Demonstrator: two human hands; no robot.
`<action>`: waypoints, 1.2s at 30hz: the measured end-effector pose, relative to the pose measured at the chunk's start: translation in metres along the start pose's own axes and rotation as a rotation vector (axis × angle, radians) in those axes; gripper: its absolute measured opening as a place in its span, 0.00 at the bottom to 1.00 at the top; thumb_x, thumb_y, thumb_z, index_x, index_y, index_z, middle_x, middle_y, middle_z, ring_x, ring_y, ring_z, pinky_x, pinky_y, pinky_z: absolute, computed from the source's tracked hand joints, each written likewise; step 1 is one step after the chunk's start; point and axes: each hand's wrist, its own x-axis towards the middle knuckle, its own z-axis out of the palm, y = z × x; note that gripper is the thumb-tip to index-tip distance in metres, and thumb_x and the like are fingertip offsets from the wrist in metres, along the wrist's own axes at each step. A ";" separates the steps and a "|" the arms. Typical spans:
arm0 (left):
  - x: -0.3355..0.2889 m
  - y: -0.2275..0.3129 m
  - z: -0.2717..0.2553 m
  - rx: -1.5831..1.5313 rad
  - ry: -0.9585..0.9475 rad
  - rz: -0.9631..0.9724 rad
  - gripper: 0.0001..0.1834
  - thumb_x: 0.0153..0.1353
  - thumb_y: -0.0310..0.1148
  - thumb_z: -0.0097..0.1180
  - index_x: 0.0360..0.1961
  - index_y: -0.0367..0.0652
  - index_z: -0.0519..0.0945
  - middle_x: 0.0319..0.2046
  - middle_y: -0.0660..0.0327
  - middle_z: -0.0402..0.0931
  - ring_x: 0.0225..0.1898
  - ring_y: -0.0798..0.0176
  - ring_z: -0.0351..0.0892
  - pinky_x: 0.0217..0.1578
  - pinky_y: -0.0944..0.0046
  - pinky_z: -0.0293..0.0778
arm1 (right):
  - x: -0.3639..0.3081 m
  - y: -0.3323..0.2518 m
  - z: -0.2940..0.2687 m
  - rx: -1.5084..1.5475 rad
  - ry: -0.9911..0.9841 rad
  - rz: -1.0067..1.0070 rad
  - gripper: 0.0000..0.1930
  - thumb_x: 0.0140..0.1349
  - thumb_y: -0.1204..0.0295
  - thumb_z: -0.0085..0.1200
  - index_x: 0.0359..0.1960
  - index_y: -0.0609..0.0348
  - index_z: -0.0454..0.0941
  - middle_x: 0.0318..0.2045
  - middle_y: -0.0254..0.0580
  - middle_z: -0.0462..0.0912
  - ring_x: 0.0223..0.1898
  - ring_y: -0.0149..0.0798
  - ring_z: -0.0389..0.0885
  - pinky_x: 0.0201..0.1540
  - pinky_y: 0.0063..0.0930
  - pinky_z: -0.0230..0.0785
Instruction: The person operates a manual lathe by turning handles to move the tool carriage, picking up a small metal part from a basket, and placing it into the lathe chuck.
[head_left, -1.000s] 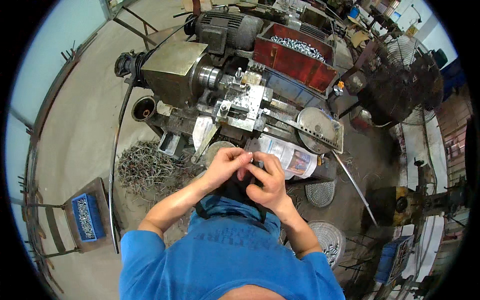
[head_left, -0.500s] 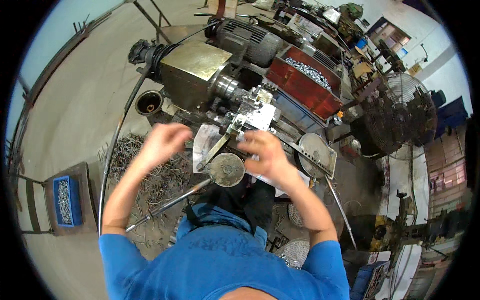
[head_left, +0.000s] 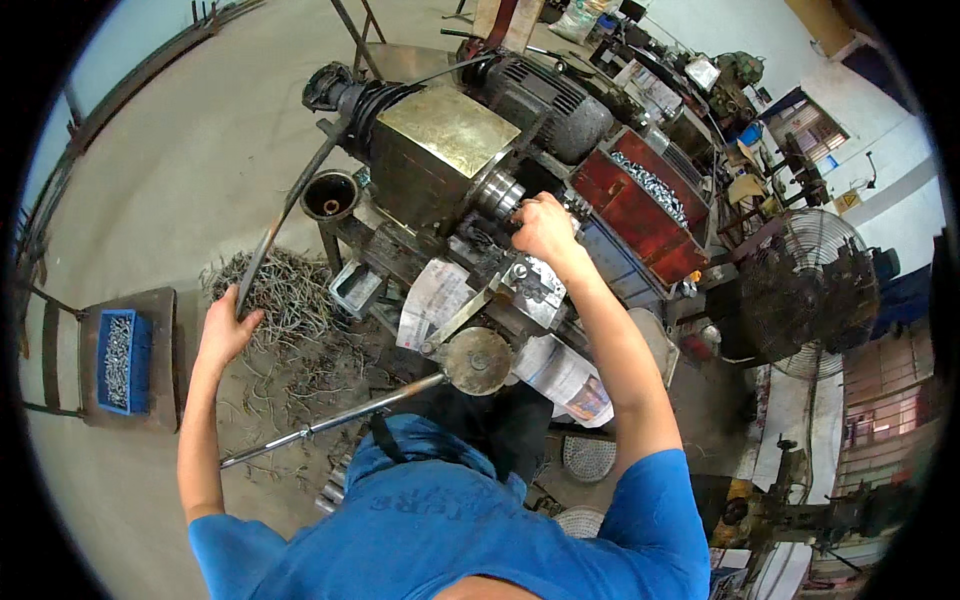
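Observation:
My left hand (head_left: 226, 327) is wrapped round the lower end of a long metal lever (head_left: 272, 232), which slants up to the left end of a lathe's headstock (head_left: 420, 165). At the far middle, my right hand (head_left: 545, 230) is closed right beside the shiny round spindle nose (head_left: 497, 193). Its fingertips and whatever they hold are hidden behind the hand. Just below my right wrist lies the metal tool slide (head_left: 536, 296). Nearer to me are a round handwheel (head_left: 477, 361) and a long steel bar handle (head_left: 345, 415) running down to the left.
A red bin (head_left: 640, 195) of small metal parts stands beyond my right forearm, a motor (head_left: 550, 100) behind the headstock. Metal shavings (head_left: 285, 300) heap on the floor. At left, a blue crate (head_left: 124, 362) of parts sits on a stool. A large fan (head_left: 805, 290) stands right.
My left hand has moved left and closed on the lever. My right hand has reached farther away, from the tool slide to the spindle nose. The whole view has shifted somewhat.

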 end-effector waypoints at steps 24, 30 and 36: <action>0.113 -0.078 -0.043 0.344 0.393 0.176 0.12 0.52 0.32 0.55 0.37 0.39 0.78 0.30 0.50 0.77 0.34 0.47 0.78 0.37 0.50 0.73 | -0.029 -0.004 -0.013 0.181 0.275 -0.034 0.11 0.31 0.67 0.55 0.19 0.58 0.80 0.32 0.45 0.78 0.37 0.48 0.73 0.41 0.37 0.69; 0.129 -0.089 0.163 -0.357 -0.092 0.025 0.18 0.52 0.31 0.58 0.42 0.32 0.73 0.35 0.48 0.76 0.35 0.51 0.75 0.38 0.57 0.71 | -0.110 0.004 -0.051 0.250 0.324 0.000 0.17 0.30 0.72 0.56 0.29 0.58 0.80 0.43 0.45 0.77 0.46 0.49 0.71 0.49 0.39 0.65; 0.149 -0.074 0.293 0.405 -0.239 0.274 0.23 0.50 0.42 0.62 0.39 0.32 0.75 0.34 0.49 0.76 0.38 0.48 0.75 0.38 0.54 0.71 | -0.244 0.040 -0.063 0.208 0.084 0.383 0.16 0.32 0.69 0.54 0.28 0.60 0.80 0.40 0.45 0.78 0.40 0.48 0.72 0.45 0.38 0.67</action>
